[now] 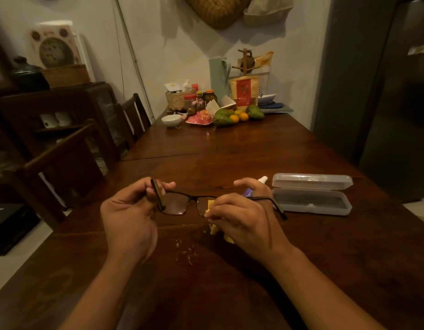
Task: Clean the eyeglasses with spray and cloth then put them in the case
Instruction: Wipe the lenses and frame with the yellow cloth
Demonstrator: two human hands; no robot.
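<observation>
Black-framed eyeglasses [175, 203] are held above the wooden table [230, 270], arms unfolded. My left hand [130, 213] pinches the left temple near the hinge. My right hand [242, 217] holds a yellow cloth [212, 228] pressed against the right lens, which the cloth and fingers mostly hide. Behind my right hand stands a small spray bottle [256, 186] with a white cap and purple body, partly hidden. A clear plastic glasses case [311, 194] lies open to the right, empty.
Fruit [230, 116], jars, a white bowl [171, 120], a basket and a pale green jug [218, 77] crowd the table's far end. Dark wooden chairs [70, 163] stand along the left edge. A dark fridge [394, 91] is on the right. Small crumbs [187, 251] lie near me.
</observation>
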